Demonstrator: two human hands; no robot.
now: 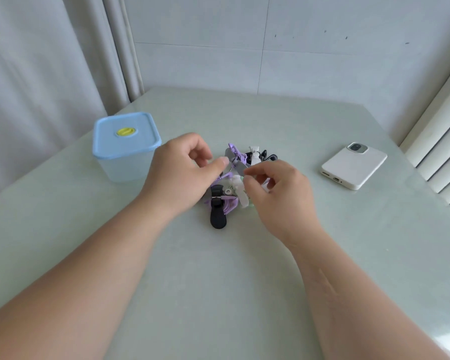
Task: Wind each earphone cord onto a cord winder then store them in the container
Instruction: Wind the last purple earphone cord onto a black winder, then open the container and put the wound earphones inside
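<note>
Both hands are reaching into the pile of winders & cords [229, 188] mid-table. L hand [185, 172] & R hand [273, 188] are pinching a grey winder [238, 163], prob to pick one out. Blue-lid container [126, 146] is sitting shut, left of the pile.

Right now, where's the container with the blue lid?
In the head view, the container stands on the table to the left, lid on, just beyond the left hand and left of the earphone pile.

Your pile [231, 183] of purple cords and grey, white and black winders sits mid-table, tangled. A black winder [218, 209] lies flat at its near edge. Container [125, 146], blue lid on, stands well left.
</note>
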